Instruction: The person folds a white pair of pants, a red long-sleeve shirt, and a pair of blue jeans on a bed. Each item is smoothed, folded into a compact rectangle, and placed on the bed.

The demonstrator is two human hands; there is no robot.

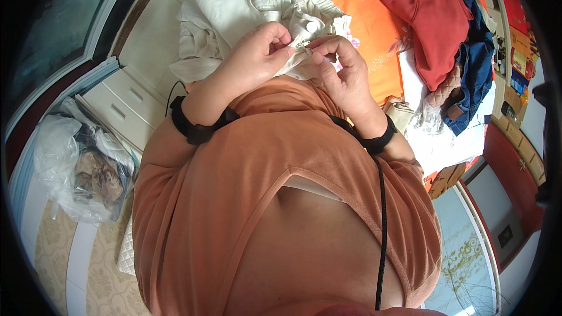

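A pair of off-white trousers (231, 3) lies bunched in front of me, with an elastic-looking waistband, a pocket and a round white button near the fly. My left hand (260, 52) pinches the cloth at the fly, thumb and fingers closed on its edge. Opposite it, my right hand (345, 73) has thumb and index finger brought together at the same opening, beside a small metallic zipper (302, 44). Whether the right fingertips hold the zipper pull or the cloth is too small to tell. Both wrists wear black bands.
Right of the trousers lies an orange cloth (363, 17) with a pale flower, beside a red garment (424, 17) and blue jeans (473, 76). To the left are white drawers (126, 105) and a clear plastic bag (58, 152). A black cord (381, 228) hangs by my right arm.
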